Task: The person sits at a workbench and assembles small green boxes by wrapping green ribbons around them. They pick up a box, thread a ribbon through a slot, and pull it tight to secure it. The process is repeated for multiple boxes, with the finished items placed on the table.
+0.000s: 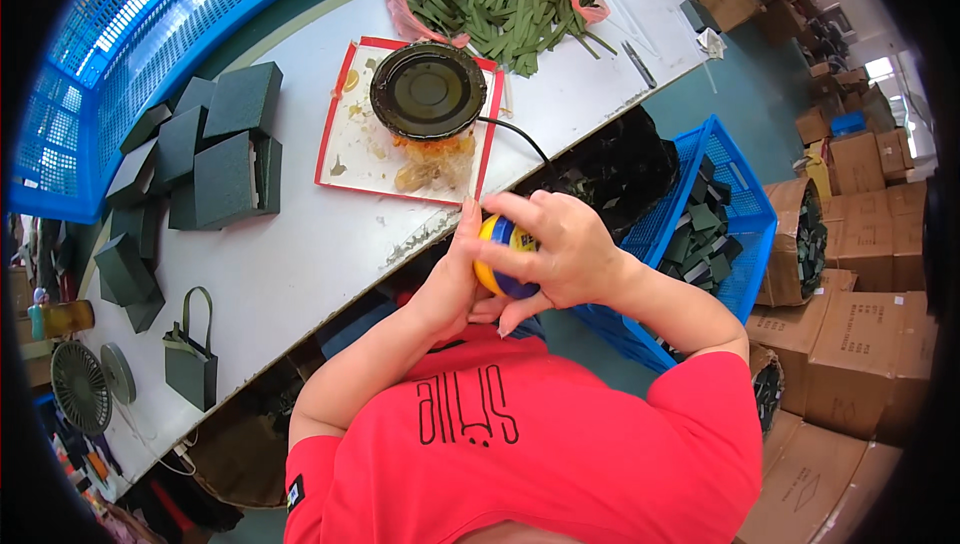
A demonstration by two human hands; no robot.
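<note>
Between my two hands, close to the table's front edge, is a small round yellow-and-blue container (507, 256). The fingers of my right hand (572, 249) curl over its top and right side. My left hand (448, 282) presses against its left side, with the fingertips partly hidden beneath it. Just beyond my hands, a round black pot (428, 90) with a dark, shiny top stands on a white board with a red border (335, 144). Amber, glue-like drips (435, 166) have built up below the pot's front. A black cable runs from its right side.
Dark green boxes (235, 179) are piled at the left, beside a blue crate (95, 104). One green box with a strap loop (190, 369) stands nearer. A pink bag of green strips (500, 4) lies at the back. Another blue crate (757, 244) and cartons (865, 354) stand right.
</note>
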